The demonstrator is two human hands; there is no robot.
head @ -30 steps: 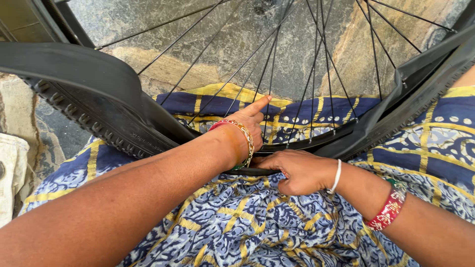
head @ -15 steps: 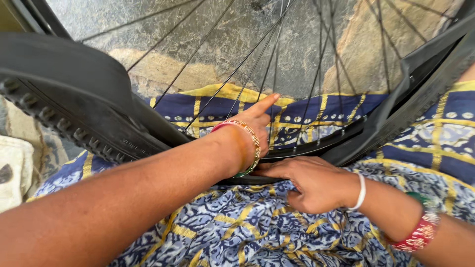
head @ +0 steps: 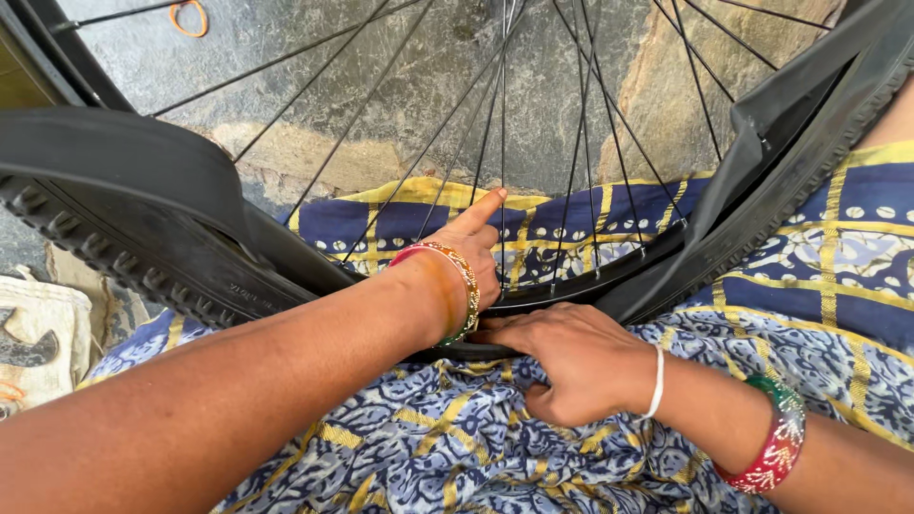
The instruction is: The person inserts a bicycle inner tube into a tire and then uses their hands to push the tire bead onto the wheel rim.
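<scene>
On the lap's blue-yellow patterned cloth [head: 428, 447] over a stone floor [head: 533, 105]: tyre [head: 143, 219] peeled off at left, left hand [head: 471, 252] fingers spread on the wheel rim [head: 571, 286], right hand [head: 571, 362] fingers together, pressing the rim's lower edge.

A grey and tan stone floor [head: 447, 86] is seen across the top. A small orange ring [head: 188, 16] is seen upper left.
</scene>
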